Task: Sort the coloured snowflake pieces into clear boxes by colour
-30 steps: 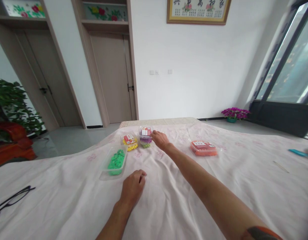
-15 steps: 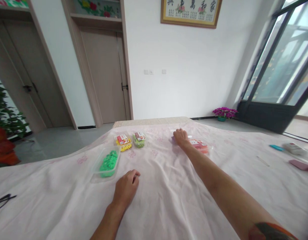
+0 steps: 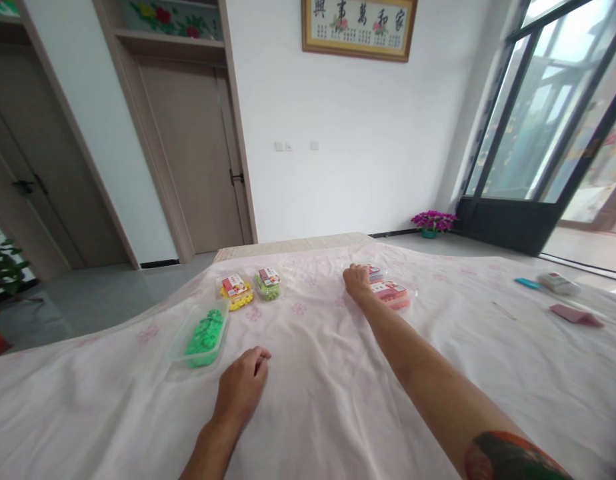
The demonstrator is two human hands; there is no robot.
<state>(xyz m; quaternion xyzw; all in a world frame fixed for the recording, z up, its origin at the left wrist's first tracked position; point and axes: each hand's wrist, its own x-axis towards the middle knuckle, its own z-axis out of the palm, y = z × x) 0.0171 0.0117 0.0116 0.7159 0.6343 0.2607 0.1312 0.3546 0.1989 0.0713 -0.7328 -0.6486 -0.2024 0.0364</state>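
Observation:
My right hand (image 3: 357, 279) reaches far across the cloth, its curled fingers closed over the left end of a clear plastic box (image 3: 375, 272) with a label. Much of that box is hidden by the hand. Directly in front of it lies another labelled box (image 3: 392, 294) with pink-orange pieces. My left hand (image 3: 243, 380) rests on the cloth with its fingers curled in, nothing visible in them. Beyond it to the left is an open clear tub (image 3: 175, 357) of green flower-shaped pieces (image 3: 207, 339). Behind that tub sit a box of yellow pieces (image 3: 236, 292) and a box of light green pieces (image 3: 268, 284).
A pale floral cloth (image 3: 313, 400) with folds covers the table. On the right lie a thin stick (image 3: 504, 311), a blue item (image 3: 528, 284), a white packet (image 3: 558, 284) and a folded pink item (image 3: 575, 315). Pink flowers (image 3: 434, 221) stand on the floor beyond.
My right hand has set the labelled box down close behind the pink-orange one, where its label now shows. The view has turned slightly right. My left hand stays on the cloth.

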